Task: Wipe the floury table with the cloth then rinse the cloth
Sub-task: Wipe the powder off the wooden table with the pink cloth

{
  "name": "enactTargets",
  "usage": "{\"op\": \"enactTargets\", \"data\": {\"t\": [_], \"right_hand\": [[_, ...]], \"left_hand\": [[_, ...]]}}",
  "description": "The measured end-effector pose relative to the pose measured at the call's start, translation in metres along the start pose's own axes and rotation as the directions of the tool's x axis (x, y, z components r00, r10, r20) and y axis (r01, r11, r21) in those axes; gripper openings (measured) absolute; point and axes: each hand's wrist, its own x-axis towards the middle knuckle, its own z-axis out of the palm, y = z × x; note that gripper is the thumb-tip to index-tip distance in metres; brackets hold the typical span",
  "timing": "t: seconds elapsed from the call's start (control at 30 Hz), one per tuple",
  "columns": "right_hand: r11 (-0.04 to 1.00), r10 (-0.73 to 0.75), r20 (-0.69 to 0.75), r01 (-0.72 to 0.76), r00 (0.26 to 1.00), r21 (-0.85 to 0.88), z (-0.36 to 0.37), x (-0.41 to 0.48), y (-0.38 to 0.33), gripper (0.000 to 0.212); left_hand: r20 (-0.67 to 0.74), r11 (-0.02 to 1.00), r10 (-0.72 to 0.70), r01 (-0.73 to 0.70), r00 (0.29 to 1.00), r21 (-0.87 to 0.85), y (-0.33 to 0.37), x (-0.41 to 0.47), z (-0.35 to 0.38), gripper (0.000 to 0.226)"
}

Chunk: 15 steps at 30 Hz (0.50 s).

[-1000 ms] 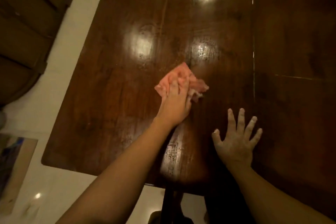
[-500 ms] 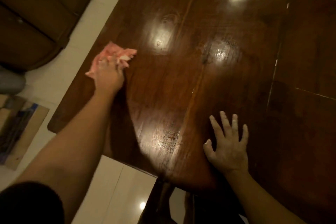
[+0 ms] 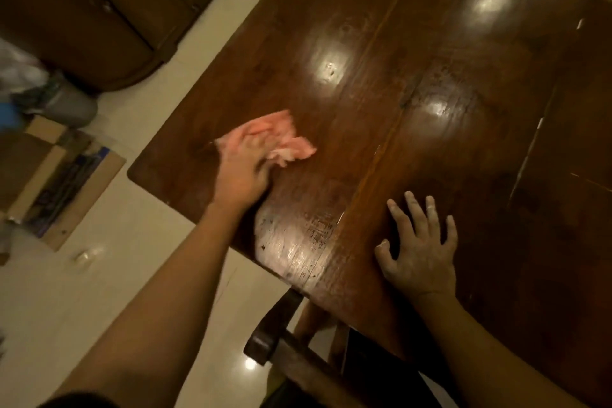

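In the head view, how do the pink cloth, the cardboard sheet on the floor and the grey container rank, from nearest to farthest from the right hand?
From the right hand:
1. Pink cloth, on the table to its left, under the left hand.
2. Cardboard sheet, on the floor past the table's left edge.
3. Grey container, on the floor beyond the cardboard.

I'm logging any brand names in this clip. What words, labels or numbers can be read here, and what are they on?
No text can be read in this picture.
Flattened cardboard on the floor left of the table: has a dark printed patch, too blurred to read.
Pink cloth and the table top: no lettering shows.
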Motion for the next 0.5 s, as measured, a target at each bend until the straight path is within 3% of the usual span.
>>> {"op": "enactTargets", "data": {"t": [0.07, 0.13, 0.17, 0.2, 0.27, 0.37, 0.43, 0.5], "right_hand": [[1.000, -0.006, 0.008, 0.006, 1.000, 0.004, -0.001, -0.001, 0.000, 0.072], [1.000, -0.010, 0.011, 0.009, 1.000, 0.015, -0.003, -0.002, 0.000, 0.073], [1.000, -0.012, 0.009, 0.012, 1.000, 0.020, -0.004, -0.001, 0.000, 0.073], [1.000, -0.018, 0.006, 0.018, 1.000, 0.024, -0.004, 0.000, -0.001, 0.073], [0.999, -0.028, -0.005, 0.029, 1.000, 0.026, -0.003, 0.000, 0.000, 0.073], [0.996, -0.085, -0.020, 0.086, 0.996, 0.024, -0.001, -0.001, 0.000, 0.074], [0.958, -0.286, -0.018, 0.286, 0.958, 0.028, 0.000, -0.001, 0.000, 0.071], [0.852, -0.523, 0.013, 0.523, 0.852, 0.012, 0.003, 0.001, 0.002, 0.067]], "left_hand": [[-0.128, 0.969, -0.248, 0.244, 0.960, -0.045, -0.044, -0.024, -0.020, 0.035], [-0.153, 0.830, -0.557, 0.541, 0.816, -0.137, -0.070, -0.032, -0.042, 0.037], [-0.125, 0.743, -0.668, 0.650, 0.733, -0.160, -0.076, -0.029, -0.048, 0.040], [-0.107, 0.700, -0.713, 0.695, 0.693, -0.165, -0.077, -0.025, -0.049, 0.043], [-0.082, 0.720, -0.689, 0.669, 0.720, -0.183, -0.065, -0.025, -0.046, 0.049], [-0.104, 0.830, -0.556, 0.544, 0.825, -0.120, -0.030, -0.067, -0.019, 0.041], [-0.106, 0.879, -0.477, 0.470, 0.873, -0.081, -0.003, -0.112, -0.014, 0.039], [-0.126, 0.868, -0.494, 0.480, 0.860, -0.126, -0.010, -0.131, -0.020, 0.036]]}}
